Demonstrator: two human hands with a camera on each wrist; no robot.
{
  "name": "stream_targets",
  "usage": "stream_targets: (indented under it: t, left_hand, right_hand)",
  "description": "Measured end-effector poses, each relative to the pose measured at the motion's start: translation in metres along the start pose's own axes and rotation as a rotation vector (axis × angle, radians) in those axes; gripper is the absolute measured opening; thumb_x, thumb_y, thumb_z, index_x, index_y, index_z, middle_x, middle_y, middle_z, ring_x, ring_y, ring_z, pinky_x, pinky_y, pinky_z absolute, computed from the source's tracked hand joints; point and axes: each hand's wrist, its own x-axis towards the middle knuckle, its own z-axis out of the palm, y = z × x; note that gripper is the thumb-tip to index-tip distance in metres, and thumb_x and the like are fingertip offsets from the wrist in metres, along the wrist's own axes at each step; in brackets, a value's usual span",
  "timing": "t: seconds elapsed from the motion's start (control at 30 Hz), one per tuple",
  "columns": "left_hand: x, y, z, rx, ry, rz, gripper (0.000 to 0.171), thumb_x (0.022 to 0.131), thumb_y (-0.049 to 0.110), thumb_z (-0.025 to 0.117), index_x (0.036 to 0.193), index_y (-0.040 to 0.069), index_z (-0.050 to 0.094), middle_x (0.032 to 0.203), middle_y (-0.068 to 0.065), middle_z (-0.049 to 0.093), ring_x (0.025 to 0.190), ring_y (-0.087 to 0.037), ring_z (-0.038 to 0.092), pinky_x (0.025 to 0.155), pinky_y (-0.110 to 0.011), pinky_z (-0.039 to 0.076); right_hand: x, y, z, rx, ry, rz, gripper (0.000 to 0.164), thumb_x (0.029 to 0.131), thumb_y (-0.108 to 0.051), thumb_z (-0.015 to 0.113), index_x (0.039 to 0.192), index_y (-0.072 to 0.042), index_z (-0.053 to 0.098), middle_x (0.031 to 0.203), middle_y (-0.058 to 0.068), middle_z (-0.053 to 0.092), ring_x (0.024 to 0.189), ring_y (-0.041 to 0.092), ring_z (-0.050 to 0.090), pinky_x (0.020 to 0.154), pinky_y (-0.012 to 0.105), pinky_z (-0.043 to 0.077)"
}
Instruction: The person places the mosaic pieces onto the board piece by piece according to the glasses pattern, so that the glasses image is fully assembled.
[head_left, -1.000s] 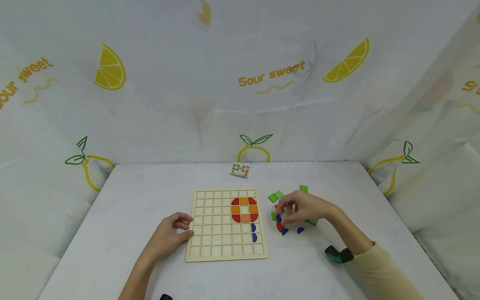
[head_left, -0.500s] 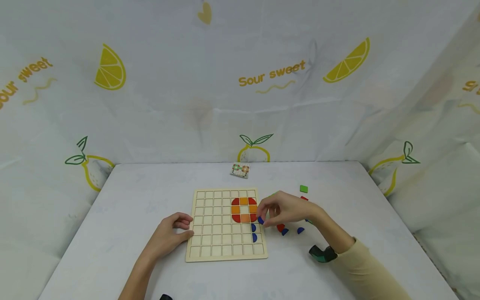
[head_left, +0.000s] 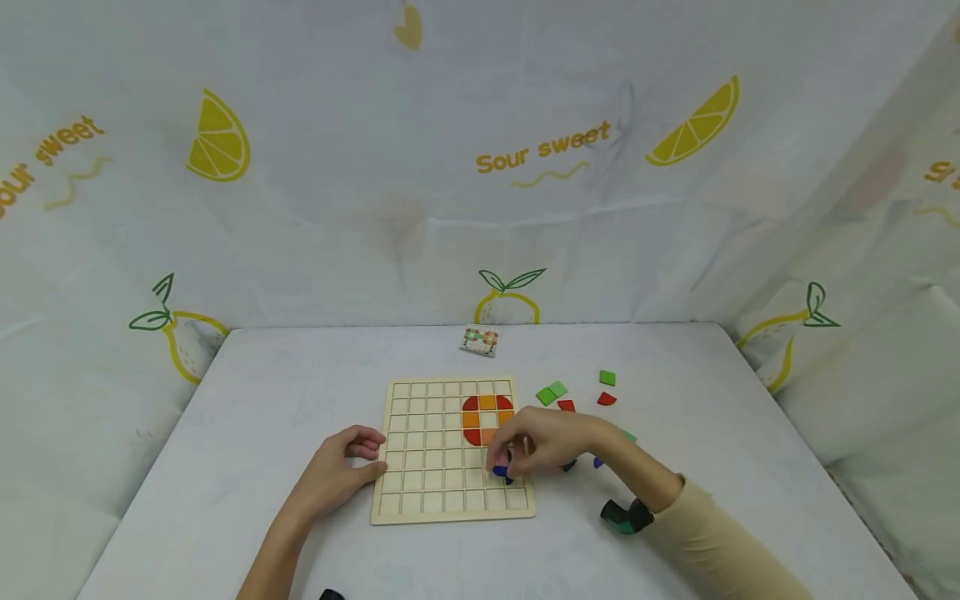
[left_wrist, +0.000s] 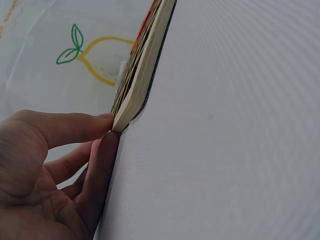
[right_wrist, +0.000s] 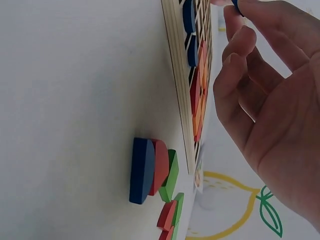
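Note:
A blue half-round tile [head_left: 499, 472] is pinched between the thumb and fingertips of my right hand [head_left: 547, 437], over the right side of the wooden grid board [head_left: 433, 480]. In the right wrist view the board bears two blue half-round tiles [right_wrist: 193, 50]; my hand mostly covers them in the head view. Farther back on the board, red corner tiles [head_left: 471, 436] and orange square tiles [head_left: 487, 402] form a ring, partly hidden by my hand. My left hand [head_left: 341, 467] touches the board's left edge with its thumb and fingertips.
Loose green [head_left: 546, 396], red [head_left: 607, 399] and blue tiles [right_wrist: 142, 171] lie to the right of the board, some behind my right arm. Behind the board lies a small patterned card [head_left: 480, 340]. A printed cloth [head_left: 337, 250] hangs at the table's back.
My right hand has moved left from the loose tiles onto the board, carrying a blue half-round tile. The left hand has stayed at the board's edge.

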Motion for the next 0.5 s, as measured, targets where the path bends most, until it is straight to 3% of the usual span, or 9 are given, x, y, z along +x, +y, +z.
stream_targets:
  t: [0.23, 0.5]
  left_hand:
    - [-0.001, -0.001, -0.001, 0.002, 0.0, -0.009, 0.036, 0.087, 0.013, 0.086, 0.121, 0.011, 0.073, 0.11, -0.003, 0.075, 0.101, -0.011, 0.068, 0.093, -0.026, 0.051]
    - [0.0, 0.0, 0.0, 0.004, 0.0, -0.003, 0.037, 0.087, 0.013, 0.086, 0.122, 0.01, 0.073, 0.111, -0.004, 0.075, 0.102, -0.011, 0.068, 0.094, -0.028, 0.051]
  right_hand:
    - [0.007, -0.002, 0.011, -0.002, -0.092, -0.025, 0.019, 0.101, -0.011, 0.076, 0.117, -0.018, 0.082, 0.103, -0.006, 0.077, 0.079, -0.004, 0.057, 0.07, 0.014, 0.05]
    - [0.011, 0.0, 0.019, -0.088, -0.091, 0.0, 0.012, 0.101, -0.015, 0.077, 0.107, -0.023, 0.084, 0.095, -0.014, 0.077, 0.071, -0.006, 0.054, 0.068, 0.013, 0.048]
